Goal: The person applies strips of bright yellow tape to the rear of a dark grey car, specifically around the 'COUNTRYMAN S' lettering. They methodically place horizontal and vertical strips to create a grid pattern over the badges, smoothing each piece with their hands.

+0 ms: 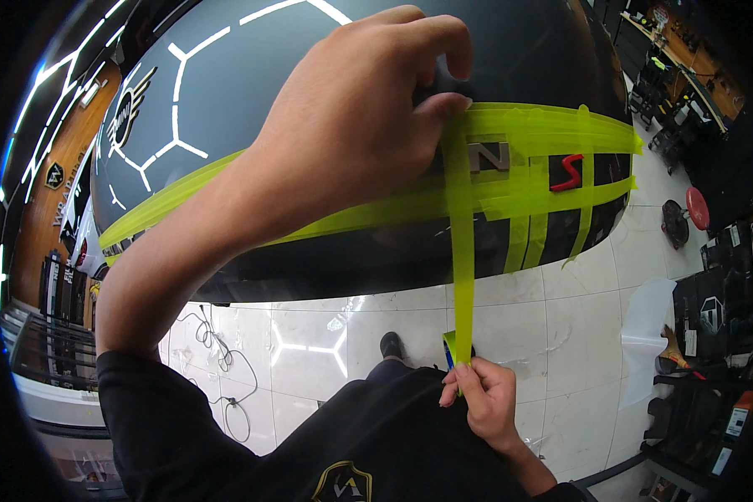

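Observation:
A dark car panel (326, 272) curves across the view, with bands of yellow-green masking tape (552, 130) around a silver letter badge (487, 157) and a red one (566, 173). My left hand (368, 105) reaches over the panel. Its thumb touches the upper end of a tape strip (463, 251), while the bent index finger stays apart from the thumb. That strip hangs down past the panel's lower edge. Below, my right hand (485, 397) pinches the strip beside a tape roll (449, 347) with a blue inner side, partly hidden behind strip and fingers.
A winged round emblem (128, 110) sits on the panel's left. On the tiled floor lies a dark cable (234, 376). A red-seated stool (696, 207) stands at right, near black cases (711, 314) and a hanging translucent sheet (647, 335). A workbench (686, 63) lines the far right.

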Demonstrator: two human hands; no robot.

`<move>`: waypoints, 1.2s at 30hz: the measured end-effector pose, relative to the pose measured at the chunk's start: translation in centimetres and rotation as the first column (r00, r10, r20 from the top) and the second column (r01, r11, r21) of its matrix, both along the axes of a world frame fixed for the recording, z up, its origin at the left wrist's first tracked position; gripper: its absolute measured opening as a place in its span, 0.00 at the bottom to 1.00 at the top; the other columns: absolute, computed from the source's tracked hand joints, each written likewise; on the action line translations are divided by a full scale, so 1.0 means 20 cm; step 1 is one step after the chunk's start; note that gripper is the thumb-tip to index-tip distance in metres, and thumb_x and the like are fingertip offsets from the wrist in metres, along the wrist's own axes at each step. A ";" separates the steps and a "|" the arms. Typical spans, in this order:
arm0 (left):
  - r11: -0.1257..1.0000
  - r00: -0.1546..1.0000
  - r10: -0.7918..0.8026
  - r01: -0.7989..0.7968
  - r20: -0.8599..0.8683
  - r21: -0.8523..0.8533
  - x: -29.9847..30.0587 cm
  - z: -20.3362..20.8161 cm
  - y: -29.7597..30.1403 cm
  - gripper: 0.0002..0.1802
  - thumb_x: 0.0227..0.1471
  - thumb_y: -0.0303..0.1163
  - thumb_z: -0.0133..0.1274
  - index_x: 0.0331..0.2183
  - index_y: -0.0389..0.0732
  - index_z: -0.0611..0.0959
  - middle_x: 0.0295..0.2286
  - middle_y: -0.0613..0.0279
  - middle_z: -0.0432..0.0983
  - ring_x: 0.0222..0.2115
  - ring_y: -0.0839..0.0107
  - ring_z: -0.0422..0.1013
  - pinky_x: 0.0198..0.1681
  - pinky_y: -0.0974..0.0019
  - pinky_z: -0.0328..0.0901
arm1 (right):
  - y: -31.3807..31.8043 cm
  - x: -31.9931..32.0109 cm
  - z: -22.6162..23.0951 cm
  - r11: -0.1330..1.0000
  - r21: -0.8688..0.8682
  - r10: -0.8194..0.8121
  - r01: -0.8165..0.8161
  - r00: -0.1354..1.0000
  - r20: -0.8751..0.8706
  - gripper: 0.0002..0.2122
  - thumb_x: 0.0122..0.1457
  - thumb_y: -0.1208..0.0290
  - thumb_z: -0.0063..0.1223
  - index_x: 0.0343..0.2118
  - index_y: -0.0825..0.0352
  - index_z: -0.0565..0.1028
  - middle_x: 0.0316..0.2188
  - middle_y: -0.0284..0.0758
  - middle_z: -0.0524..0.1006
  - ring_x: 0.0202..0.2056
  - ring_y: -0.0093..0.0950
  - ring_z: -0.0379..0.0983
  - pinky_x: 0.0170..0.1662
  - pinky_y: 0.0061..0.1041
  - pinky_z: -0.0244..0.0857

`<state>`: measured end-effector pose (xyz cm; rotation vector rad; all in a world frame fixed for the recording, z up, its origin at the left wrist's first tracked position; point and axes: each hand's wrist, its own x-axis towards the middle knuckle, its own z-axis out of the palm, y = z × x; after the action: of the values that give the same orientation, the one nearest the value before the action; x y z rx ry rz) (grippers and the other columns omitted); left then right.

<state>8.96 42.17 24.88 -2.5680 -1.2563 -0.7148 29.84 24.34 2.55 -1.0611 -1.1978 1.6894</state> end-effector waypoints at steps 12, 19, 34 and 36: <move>0.928 0.825 -0.095 0.276 -0.557 0.250 -0.21 -0.13 -0.11 0.27 0.50 0.31 0.65 0.54 0.49 0.83 0.59 0.60 0.73 0.57 0.61 0.70 0.52 0.59 0.63 | -0.05 0.00 0.05 1.000 -0.010 0.010 -0.010 1.000 0.001 0.14 0.70 0.71 0.48 0.30 0.75 0.79 0.21 0.37 0.81 0.24 0.21 0.77 0.31 0.21 0.70; 0.917 0.839 -0.233 0.358 -0.491 0.175 -0.20 -0.13 -0.12 0.36 0.45 0.38 0.69 0.58 0.51 0.79 0.58 0.59 0.74 0.58 0.59 0.71 0.48 0.58 0.67 | -0.08 0.02 0.11 1.000 -0.010 0.024 -0.023 0.999 0.042 0.16 0.71 0.69 0.45 0.30 0.76 0.77 0.20 0.40 0.80 0.23 0.24 0.77 0.34 0.23 0.69; 0.822 0.751 -0.298 0.516 -0.590 0.240 -0.24 -0.08 0.00 0.29 0.44 0.37 0.72 0.51 0.48 0.85 0.56 0.54 0.75 0.56 0.59 0.74 0.52 0.58 0.71 | -0.08 0.02 0.08 1.000 -0.017 0.008 -0.009 1.000 -0.010 0.15 0.71 0.69 0.48 0.31 0.75 0.79 0.22 0.38 0.80 0.25 0.22 0.77 0.32 0.21 0.70; 0.822 0.752 -0.345 0.530 -0.561 0.205 -0.25 -0.07 -0.01 0.32 0.44 0.37 0.71 0.53 0.49 0.84 0.57 0.54 0.75 0.56 0.58 0.73 0.53 0.56 0.71 | -0.08 0.02 0.08 1.000 -0.019 0.012 -0.012 1.000 -0.012 0.15 0.71 0.69 0.48 0.31 0.75 0.79 0.21 0.38 0.80 0.25 0.21 0.77 0.32 0.21 0.70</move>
<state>3.99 42.07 23.42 -2.5073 -0.3054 -0.2560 30.31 22.82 4.24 -1.0558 -1.1842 1.7174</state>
